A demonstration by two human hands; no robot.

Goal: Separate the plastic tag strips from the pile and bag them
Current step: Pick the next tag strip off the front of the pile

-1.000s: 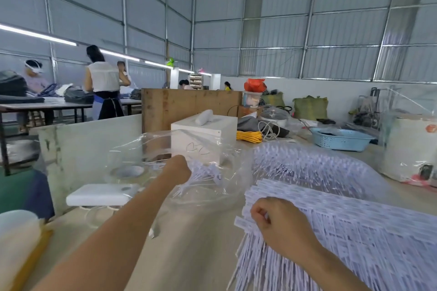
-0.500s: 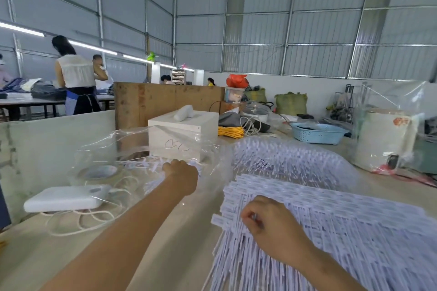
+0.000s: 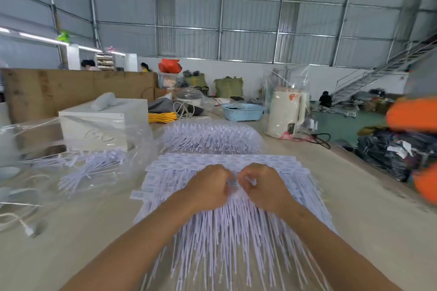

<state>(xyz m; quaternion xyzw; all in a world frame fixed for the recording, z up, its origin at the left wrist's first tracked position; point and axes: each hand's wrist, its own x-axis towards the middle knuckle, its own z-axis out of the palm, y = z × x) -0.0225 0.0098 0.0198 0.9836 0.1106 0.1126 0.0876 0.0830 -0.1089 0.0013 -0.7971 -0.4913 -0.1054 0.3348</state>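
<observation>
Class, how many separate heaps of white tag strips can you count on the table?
3: the big pile under both hands, a heap behind it, and a bunch inside the clear bag at left. More may be hidden.

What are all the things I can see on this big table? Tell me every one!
Tag strips: one big pile, white, middle front, under the hands.
Clear bag: one, see-through, left, some strips inside.
Second strip bundle: one, white, behind the pile.
Box: one, white, back left.
Yellow cord: one coil, beside the box.
Basket: one, light blue, back middle.
Kettle: one, cream, back right.
Table: one, beige.
Left hand: pinching strips.
Right hand: pinching strips.
</observation>
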